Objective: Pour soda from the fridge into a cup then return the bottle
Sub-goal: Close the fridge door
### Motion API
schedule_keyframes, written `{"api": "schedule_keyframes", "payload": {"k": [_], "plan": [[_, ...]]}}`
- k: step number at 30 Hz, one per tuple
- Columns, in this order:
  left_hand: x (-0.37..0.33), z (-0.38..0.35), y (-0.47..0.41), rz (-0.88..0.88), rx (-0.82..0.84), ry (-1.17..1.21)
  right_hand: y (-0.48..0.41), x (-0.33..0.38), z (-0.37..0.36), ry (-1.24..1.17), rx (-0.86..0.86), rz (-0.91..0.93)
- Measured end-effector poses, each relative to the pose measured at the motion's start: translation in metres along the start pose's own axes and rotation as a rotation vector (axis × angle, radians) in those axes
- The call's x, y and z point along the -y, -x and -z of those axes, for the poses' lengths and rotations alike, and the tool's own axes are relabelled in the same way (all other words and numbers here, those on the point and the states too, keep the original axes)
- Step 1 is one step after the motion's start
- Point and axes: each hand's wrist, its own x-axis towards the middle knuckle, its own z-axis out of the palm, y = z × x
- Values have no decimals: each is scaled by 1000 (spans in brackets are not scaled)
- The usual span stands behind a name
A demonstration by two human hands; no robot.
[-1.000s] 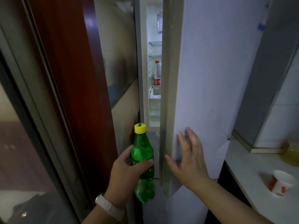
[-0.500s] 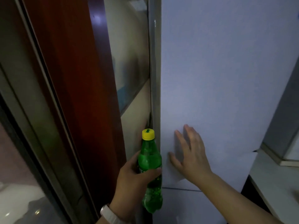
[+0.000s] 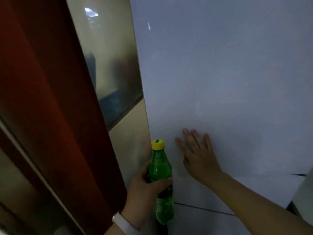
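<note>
Green plastic soda bottle (image 3: 160, 168), upright with its yellow cap (image 3: 158, 144) on, sits just beside the left edge of the fridge door (image 3: 228, 82), near its lower corner. Left hand (image 3: 144, 189) wraps the bottle's waist, thumb across the front and fingers curled behind: a full grip. Right hand (image 3: 198, 158) lies flat on the door face, fingers straight and slightly spread, holding nothing. No gap shows along the door's left edge, so it reads as shut or nearly so.

Judgement: the step is closing the fridge with the bottle out. Cup not in view.

To do it well:
- Press with the palm close to that left edge until the seal seats.
- Hold the bottle outside the edge so it doesn't get nipped.
- Carry it upright and unshaken; fizzy contents will likely foam on opening.

Waist grip looks fine for the carry. White wristband (image 3: 124, 223) on the left wrist. Dark red wooden frame (image 3: 50, 99) is to the left.
</note>
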Motion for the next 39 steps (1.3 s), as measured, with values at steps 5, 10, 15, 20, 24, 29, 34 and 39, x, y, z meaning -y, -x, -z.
{"api": "schedule_keyframes", "payload": {"k": [5, 10, 15, 20, 24, 29, 34, 39], "plan": [[7, -15, -25, -15, -43, -20, -13, -12, -14, -37, 71, 3], [6, -28, -38, -43, -41, 8, -25, -28, -33, -55, 172, 24], [10, -32, -49, -56, -74, 12, -28, -37, -40, -15, 376, 14], [6, -28, -47, -71, -72, 22, -28, -29, -28, -56, 431, -40], [0, -19, -37, -64, -50, 16, -30, -22, -5, -125, 543, -78], [-5, -7, -17, -90, 7, 3, -10, -10, 40, -233, 631, -186], [-4, 0, 5, -127, 94, 5, 23, 4, 88, -320, 644, -323], [5, -7, 18, -96, 237, 11, 66, 17, 128, -583, 638, -600]]}}
